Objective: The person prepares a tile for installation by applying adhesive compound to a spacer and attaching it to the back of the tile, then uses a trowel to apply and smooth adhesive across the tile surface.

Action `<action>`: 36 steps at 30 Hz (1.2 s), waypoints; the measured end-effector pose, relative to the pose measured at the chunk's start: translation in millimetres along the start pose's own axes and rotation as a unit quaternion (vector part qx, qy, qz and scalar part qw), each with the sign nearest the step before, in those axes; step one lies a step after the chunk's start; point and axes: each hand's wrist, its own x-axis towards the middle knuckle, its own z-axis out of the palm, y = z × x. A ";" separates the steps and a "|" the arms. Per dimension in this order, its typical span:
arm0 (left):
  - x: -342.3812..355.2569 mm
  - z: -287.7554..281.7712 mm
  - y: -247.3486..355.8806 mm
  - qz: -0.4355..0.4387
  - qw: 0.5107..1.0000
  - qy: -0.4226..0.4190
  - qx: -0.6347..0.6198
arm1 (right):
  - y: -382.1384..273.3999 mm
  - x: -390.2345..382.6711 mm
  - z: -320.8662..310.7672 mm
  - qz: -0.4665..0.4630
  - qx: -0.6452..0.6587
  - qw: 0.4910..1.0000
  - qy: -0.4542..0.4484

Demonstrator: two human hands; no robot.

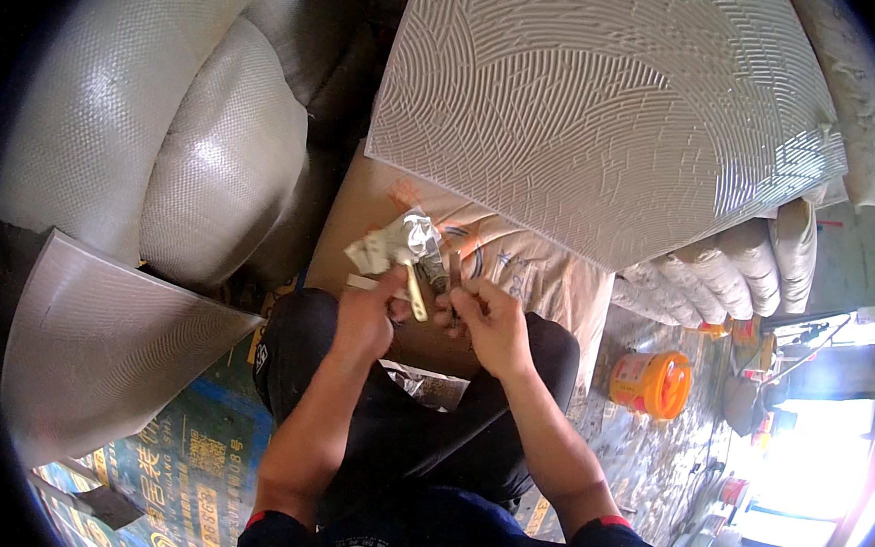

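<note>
- The left hand (367, 314) is closed on a pale bunch (371, 253) of flat bits. It grips them by the near end.
- A pale yellow stick (415, 294) is right by the left fingertips. I cannot tell if the fingers squeeze it too.
- A shiny clear wrapper (421, 235) is at the far end of the stick.
- The right hand (493, 322) is just beside the stick, with its fingers bent close together. A thin brown strip (455, 266) pokes up by them. I cannot tell if they pinch it.
- All these small things are over the brown sack (548, 270), nearer its left edge than its right edge.
- A big sheet with wavy lines (608, 103) is past the hands, and its lowest corner lies over the right part of the sack.
- An orange bucket (663, 385) is on the floor, off the sack's right edge.
- The step now looks like sorting or handling small bits with both hands.
- I think the next move needs a firm left hold and gentle right fingertips, so nothing slips out of the bunch.
</note>
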 end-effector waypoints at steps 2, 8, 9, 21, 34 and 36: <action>9.9 -13.1 12.3 0.013 0.999 0.031 -0.017 | 9.2 15.0 -2.5 0.002 -0.053 0.998 0.033; 14.1 -29.1 37.3 0.042 0.996 0.028 -0.074 | 34.5 45.7 1.8 0.034 -0.250 0.967 0.029; 13.7 -28.1 37.4 0.044 0.995 0.033 -0.081 | 47.8 52.2 3.9 -0.002 -0.285 0.957 0.048; 13.2 -30.4 33.8 0.019 0.994 0.024 -0.105 | 68.8 73.8 28.9 0.085 -0.107 0.990 -0.042; 11.7 -32.5 40.5 0.032 0.992 0.026 -0.119 | 51.7 65.8 13.3 0.264 0.421 0.847 -0.189; 9.9 -29.9 42.5 0.032 0.993 0.038 -0.104 | 37.6 59.6 4.2 0.270 0.452 0.828 -0.194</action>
